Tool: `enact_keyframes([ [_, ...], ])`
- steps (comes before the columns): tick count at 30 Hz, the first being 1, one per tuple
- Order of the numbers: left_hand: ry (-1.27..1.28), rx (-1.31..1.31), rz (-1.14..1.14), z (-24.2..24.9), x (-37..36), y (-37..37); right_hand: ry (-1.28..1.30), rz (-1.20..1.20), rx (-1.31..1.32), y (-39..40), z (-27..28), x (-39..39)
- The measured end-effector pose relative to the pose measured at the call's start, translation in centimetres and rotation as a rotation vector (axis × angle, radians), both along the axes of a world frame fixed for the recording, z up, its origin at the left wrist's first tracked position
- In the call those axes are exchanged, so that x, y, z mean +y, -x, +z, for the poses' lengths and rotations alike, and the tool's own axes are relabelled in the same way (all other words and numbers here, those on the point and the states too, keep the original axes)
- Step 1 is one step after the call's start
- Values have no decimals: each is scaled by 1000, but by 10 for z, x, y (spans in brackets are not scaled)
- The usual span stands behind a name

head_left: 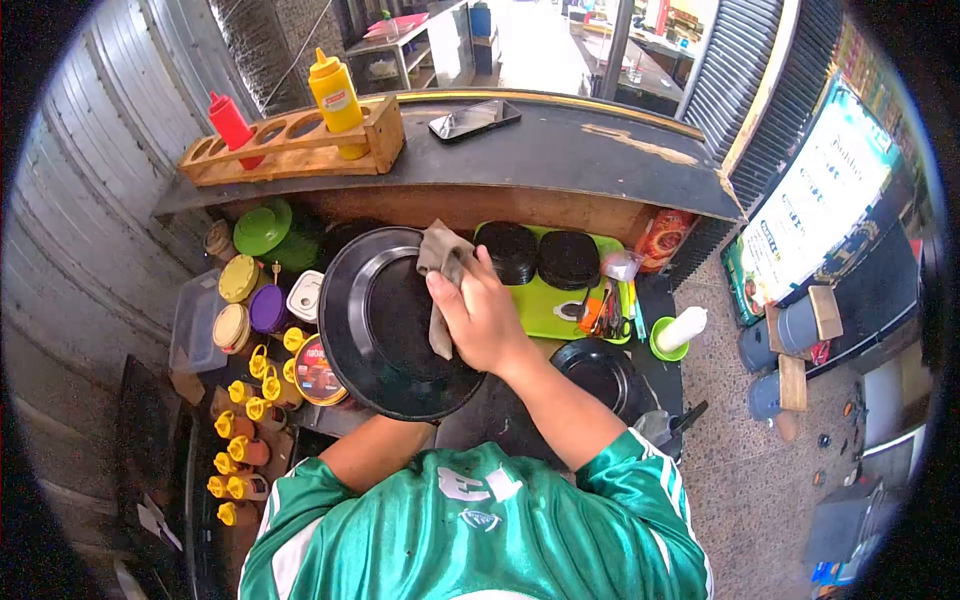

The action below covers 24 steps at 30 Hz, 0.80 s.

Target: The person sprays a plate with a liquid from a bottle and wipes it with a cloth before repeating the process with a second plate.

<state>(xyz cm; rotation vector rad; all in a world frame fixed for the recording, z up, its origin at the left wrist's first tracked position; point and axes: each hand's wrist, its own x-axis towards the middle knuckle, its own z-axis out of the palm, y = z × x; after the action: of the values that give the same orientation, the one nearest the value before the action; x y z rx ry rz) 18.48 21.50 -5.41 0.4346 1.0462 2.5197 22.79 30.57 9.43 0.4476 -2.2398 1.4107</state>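
A round black plate (pixel 385 330) with a raised rim is held up in front of my chest, tilted toward me. My left forearm (pixel 375 452) runs under its near edge, and the plate hides the left hand that holds it from below. Closed around a grey-brown cloth (pixel 442 258), my right hand (pixel 475 315) presses it against the plate's right side. Part of the cloth hangs down over the plate's inner face. Another black plate (pixel 595 375) lies on the counter to the right, partly behind my right forearm.
Stacked black dishes (pixel 568 260) sit on a green tray (pixel 545 315) beside some utensils (pixel 605 312). Several yellow-capped bottles (pixel 242 450) and lidded tubs (pixel 268 308) crowd the left. A wooden rack (pixel 375 135) with sauce bottles and a phone (pixel 475 120) rest on the upper shelf.
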Motion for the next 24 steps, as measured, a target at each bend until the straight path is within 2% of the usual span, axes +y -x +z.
enact_keyframes([
  [2,-66,-39,-5,-2,7,5,-128,-105,79,-7,-10,-1],
  [4,-130,-79,-6,-7,-3,6,-161,-66,22,-14,-22,-2],
  [6,-192,-125,-7,-15,-16,3,44,-38,68,-26,-34,-7],
  [7,-225,-144,-10,-13,-16,14,210,50,-147,-37,-40,-9],
  [8,-258,-160,-15,-12,-16,18,203,54,-151,-45,-50,-13],
  [10,-320,-184,-35,-13,-12,24,174,67,-15,-55,-70,-24],
  [11,-497,-84,-145,-18,-9,33,237,149,54,-60,-75,-27],
  [12,-549,-82,-46,-34,-11,37,312,187,91,-67,-66,-34],
  [14,-311,29,344,-22,-6,37,287,104,110,-84,-71,-43],
  [15,-306,25,326,-12,-18,36,291,85,111,-88,-67,-43],
  [17,-184,-138,116,27,-45,36,884,117,-260,-94,-59,-37],
  [18,216,-27,526,71,-29,24,777,-27,-153,-89,-67,-31],
  [20,505,145,852,67,-23,29,926,-125,-154,-86,-49,-14],
  [21,516,145,816,65,-20,26,844,-259,-114,-87,-37,-10],
  [22,563,218,876,64,-16,22,755,-387,-78,-88,-30,-6],
  [23,607,292,937,61,-13,20,857,-307,-121,-88,-48,5],
  [24,611,290,905,50,-10,19,850,-326,-112,-92,-55,18],
])
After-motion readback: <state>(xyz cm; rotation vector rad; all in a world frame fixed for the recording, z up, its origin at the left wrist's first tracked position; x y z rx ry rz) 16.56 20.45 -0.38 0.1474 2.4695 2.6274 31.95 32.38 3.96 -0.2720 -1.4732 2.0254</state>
